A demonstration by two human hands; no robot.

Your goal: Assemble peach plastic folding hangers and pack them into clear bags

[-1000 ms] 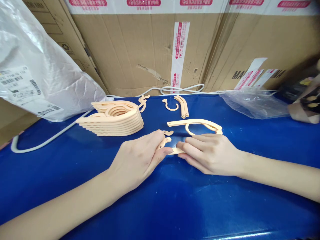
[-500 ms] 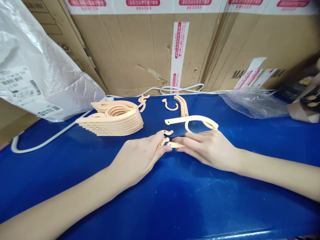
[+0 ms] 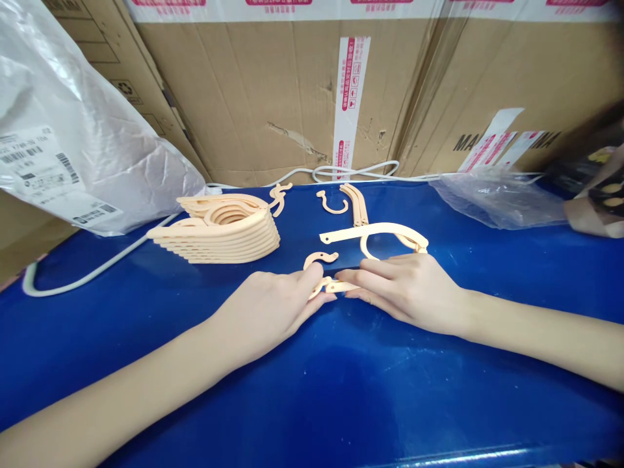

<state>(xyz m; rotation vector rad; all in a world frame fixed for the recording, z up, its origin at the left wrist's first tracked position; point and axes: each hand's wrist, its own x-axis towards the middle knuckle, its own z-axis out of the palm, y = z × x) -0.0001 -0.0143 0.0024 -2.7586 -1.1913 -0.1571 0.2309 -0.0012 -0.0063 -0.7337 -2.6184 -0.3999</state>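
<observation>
My left hand [image 3: 273, 296] pinches a small cream plastic hanger hook [image 3: 318, 288] between thumb and fingers. Facing it, my right hand [image 3: 414, 289] is closed on a cream hanger arm [image 3: 336, 286], most of which the fingers hide. The hook's end meets the tip of that arm; whether they are joined I cannot tell. Just beyond the left fingertips lies a loose curved hook [image 3: 322, 256]. Behind my right hand rests a curved hanger arm [image 3: 351, 233] with a hole at its end, touching other cream pieces partly covered by the hand.
A stack of folded hangers [image 3: 229, 244] sits at left, with several small hooks [image 3: 279, 195] beside it. Farther back lie another hook [image 3: 334, 207] and slim arms [image 3: 358, 208]. Cardboard boxes [image 3: 244, 97], a white cable [image 3: 97, 283], a parcel bag [image 3: 112, 169] and clear plastic [image 3: 492, 201] border the blue table [image 3: 312, 403].
My left fingers have shifted slightly down, showing more of the loose hook behind them. The held hook and hanger arm have dipped a little and stay end to end.
</observation>
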